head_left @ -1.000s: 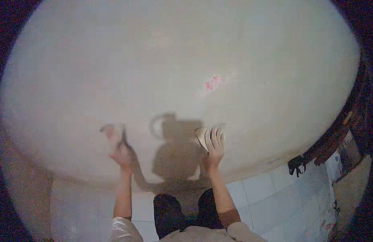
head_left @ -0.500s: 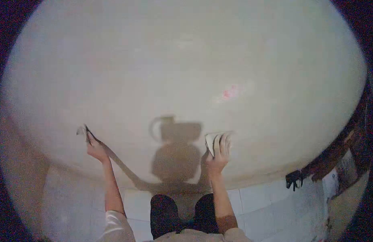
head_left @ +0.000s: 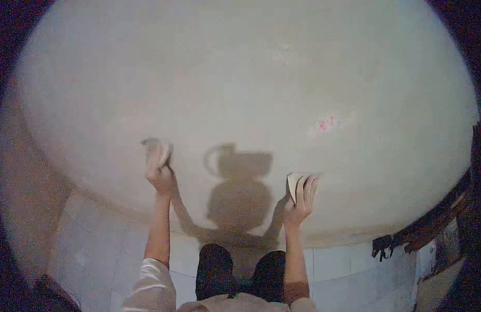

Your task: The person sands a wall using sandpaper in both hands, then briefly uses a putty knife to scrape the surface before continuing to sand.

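Observation:
A pale wall (head_left: 225, 78) fills most of the view, with a pinkish-red patch (head_left: 329, 123) right of the middle. Against its lower part, my right hand (head_left: 298, 206) presses a folded pale sheet (head_left: 293, 182), fingers laid over it and thumb at its near side. My left hand (head_left: 159, 176), slightly higher on the wall, is closed around another pale folded sheet (head_left: 156, 148). Motion blurs that sheet and the fingers around it. Between both hands falls the shadow (head_left: 240, 200) of my head and arms.
Light floor tiles (head_left: 331, 260) meet the wall's base near my dark-clothed legs (head_left: 217, 273). A black strapped object (head_left: 383, 245) lies by the wall at right, beside dark brown furniture (head_left: 425, 236). Something dark (head_left: 53, 294) shows at the lower left corner.
My left hand has moved up the wall and closer to my right hand, its sheet now turned more toward me. The view has turned a little left. Both hands keep their sheets.

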Available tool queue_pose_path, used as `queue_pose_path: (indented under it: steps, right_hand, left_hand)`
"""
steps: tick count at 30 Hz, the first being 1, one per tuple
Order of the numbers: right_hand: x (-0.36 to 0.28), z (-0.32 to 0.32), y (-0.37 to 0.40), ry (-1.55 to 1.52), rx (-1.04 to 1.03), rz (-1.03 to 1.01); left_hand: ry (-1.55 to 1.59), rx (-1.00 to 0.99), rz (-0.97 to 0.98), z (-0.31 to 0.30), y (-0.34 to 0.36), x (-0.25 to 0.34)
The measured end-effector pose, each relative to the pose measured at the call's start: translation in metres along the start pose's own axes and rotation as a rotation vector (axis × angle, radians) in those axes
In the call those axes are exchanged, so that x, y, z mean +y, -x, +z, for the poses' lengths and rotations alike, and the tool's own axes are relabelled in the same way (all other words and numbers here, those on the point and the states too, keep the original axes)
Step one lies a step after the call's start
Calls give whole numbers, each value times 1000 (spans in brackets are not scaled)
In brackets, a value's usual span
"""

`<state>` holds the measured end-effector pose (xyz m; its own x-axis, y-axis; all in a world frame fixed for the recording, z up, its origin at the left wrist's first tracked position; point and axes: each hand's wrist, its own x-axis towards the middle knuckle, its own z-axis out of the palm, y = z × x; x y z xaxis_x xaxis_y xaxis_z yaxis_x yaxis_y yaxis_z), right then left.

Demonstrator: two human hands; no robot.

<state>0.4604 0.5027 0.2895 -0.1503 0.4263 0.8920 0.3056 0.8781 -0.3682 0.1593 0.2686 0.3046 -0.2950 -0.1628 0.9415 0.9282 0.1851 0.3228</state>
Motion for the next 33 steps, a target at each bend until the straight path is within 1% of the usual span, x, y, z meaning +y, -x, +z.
queue_pose_path:
  steps: [1, 2, 3, 4, 5, 7, 8, 10, 11, 13, 14, 16, 17, 19, 20, 21, 22, 23, 24, 25, 26, 27, 28, 29, 30, 31, 32, 33]
  right_hand:
    - [4, 1, -4, -12, -5, 6]
    - [5, 1, -4, -14, -6, 9]
    - [9, -1, -8, -21, -7, 17]
    - [14, -4, -11, -27, -9, 25]
    - [18, -6, -14, -27, -11, 28]
    - [15, -10, -13, -85, -31, -35]
    - [17, -10, -11, -86, -28, -34]
    - [20, -7, -11, -52, -20, -70]
    - [17, -10, -12, -69, -20, -75]
    - [9, -20, -13, -91, -30, -36]
    - [6, -23, -13, -97, -31, -35]
    - [3, -31, -14, -111, -72, -62]
    - [0, -34, -15, -113, -71, -63]
    - [-7, -43, -18, -130, -55, -128]
    - [-8, -45, -20, -126, -50, -124]
    - [-9, -45, -24, -118, -64, -169]
    - [-10, -46, -28, -114, -87, -213]
    - [-12, -45, -33, -109, -75, -209]
    - [-17, -47, -41, -113, -106, -312]
    - [-21, -49, -51, -118, -137, -416]
    - [-22, -51, -62, -113, -124, -412]
    - [-19, -56, -73, -133, -149, -507]
    - [-23, -62, -88, -155, -177, -603]
    - [-24, -72, -103, -160, -169, -605]
    - [-31, -86, -121, -127, -64, -565]
    - [-34, -97, -134, -86, 40, -521]
    - [-36, -98, -140, -55, 77, -386]
    - [-37, -101, -138, -53, 79, -388]
  left_hand:
    - [-1, -4, 1, 8, -17, 19]
    - [-19, 218, -307, 12, -45, 52]
    - [-37, 442, -614, 20, -63, 74]
    - [-134, 463, -687, 22, -67, 67]
    - [-136, 460, -688, 29, -69, 68]
    - [-173, 531, -799, 18, -73, 75]
    - [-171, 531, -797, 19, -72, 80]
    - [-20, 521, -598, 25, -69, 107]
    - [-30, 533, -588, 22, -66, 125]
    - [164, 429, -537, 22, -56, 159]
    - [159, 430, -533, 19, -50, 165]
    - [-93, 140, -207, 17, -37, 173]
    - [-94, 142, -205, 12, -33, 175]
    - [-132, -83, -64, 5, -30, 186]
    - [-183, -140, -1, 7, -28, 187]
    - [-174, -142, 7, 9, -28, 189]
    - [-109, -221, 105, 9, -27, 192]
    - [-37, -295, 210, 10, -27, 193]
    - [-149, -421, 272, 11, -29, 197]
    - [-143, -418, 283, 12, -33, 202]
    - [-108, -419, 343, 12, -37, 207]
    - [-74, -419, 403, 12, -42, 218]
    - [-72, -416, 415, 5, -48, 222]
    - [-84, -486, 375, -5, -53, 228]
    - [-98, -554, 334, -15, -58, 231]
    - [-97, -551, 340, -21, -60, 229]
    - [-150, -455, 309, -27, -61, 220]
    - [-203, -360, 275, -33, -62, 216]
